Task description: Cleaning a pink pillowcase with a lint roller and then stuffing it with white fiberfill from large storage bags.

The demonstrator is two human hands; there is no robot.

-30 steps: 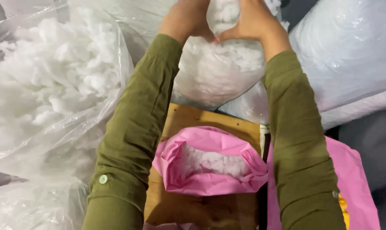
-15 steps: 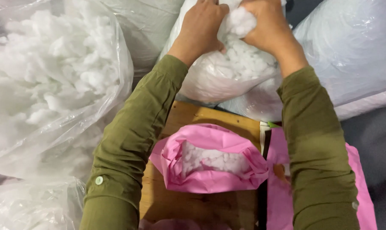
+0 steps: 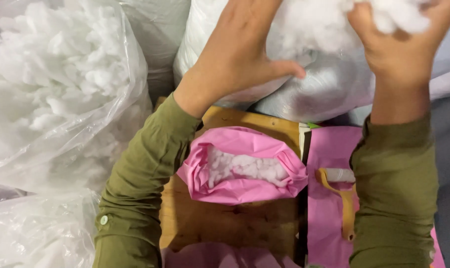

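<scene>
My left hand [image 3: 237, 57] and my right hand [image 3: 398, 47] are raised together, both closed on a clump of white stuffing fibre [image 3: 324, 22] held above a clear plastic bag of the same fibre [image 3: 329, 89]. Both arms wear olive green sleeves. Below them, an open pink fabric cover [image 3: 242, 166] partly filled with white fibre rests on a wooden board [image 3: 225, 223].
A large clear bag of white fibre [image 3: 56, 94] fills the left side, with another bag [image 3: 31, 233] below it. Flat pink fabric [image 3: 329, 203] lies to the right of the board with a yellow-handled lint roller [image 3: 344, 193] on it.
Both hands have pulled back toward me with a clump of fibre lifted out of the bag. The view has closed in on the pink cover.
</scene>
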